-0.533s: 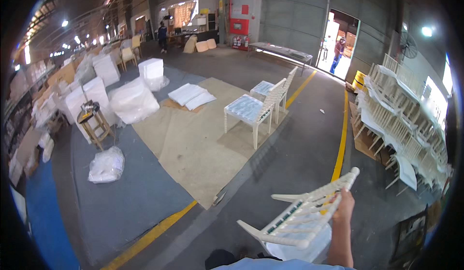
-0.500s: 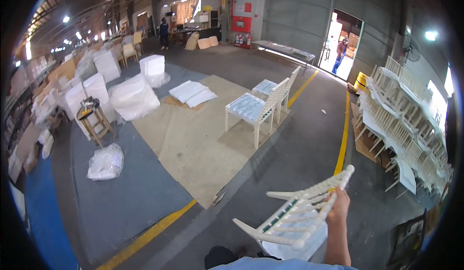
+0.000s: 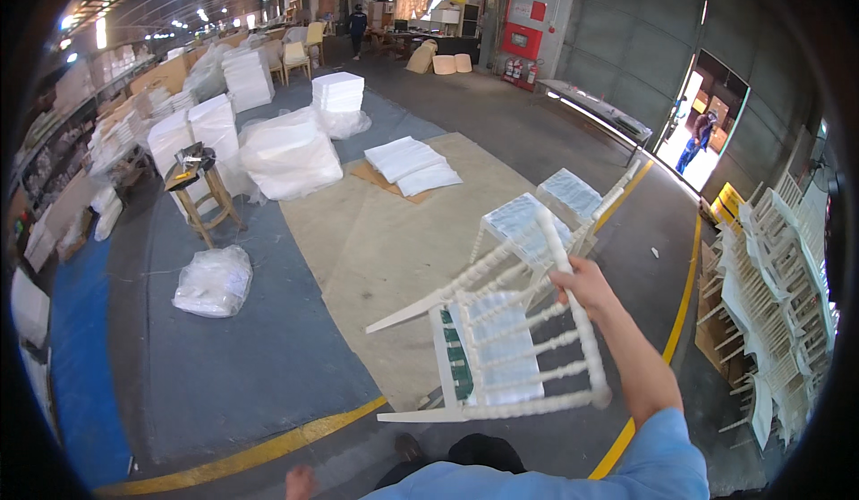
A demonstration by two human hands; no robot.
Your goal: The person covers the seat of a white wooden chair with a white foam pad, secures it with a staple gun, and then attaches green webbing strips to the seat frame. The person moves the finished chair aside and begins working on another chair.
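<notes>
A white chair (image 3: 501, 348) with turned spindles and a pale seat hangs tilted in front of me. My right hand (image 3: 583, 289) is wrapped round the top rail of its backrest. Green strips show along the seat's edge between the legs. At the lower edge my left hand (image 3: 301, 482) shows only in part, away from the chair, its fingers too blurred to make out. Just beyond the held chair, a second white chair (image 3: 523, 218) stands on a beige floor sheet (image 3: 358, 258), partly covered by it. Another white chair (image 3: 573, 193) stands behind that one.
Stacked white chairs (image 3: 774, 303) rise at the right. Flat white sheets (image 3: 412, 165) lie on the beige sheet. To the left are a wooden stool (image 3: 206, 196), a plastic-wrapped bundle (image 3: 213, 281) and wrapped white stacks (image 3: 291, 151). A long table (image 3: 595, 106) and a person (image 3: 696, 142) are farther off.
The held chair has swung up and forward, in my right hand, over the beige sheet's edge. My left hand has come into view at the bottom. The view has turned left.
</notes>
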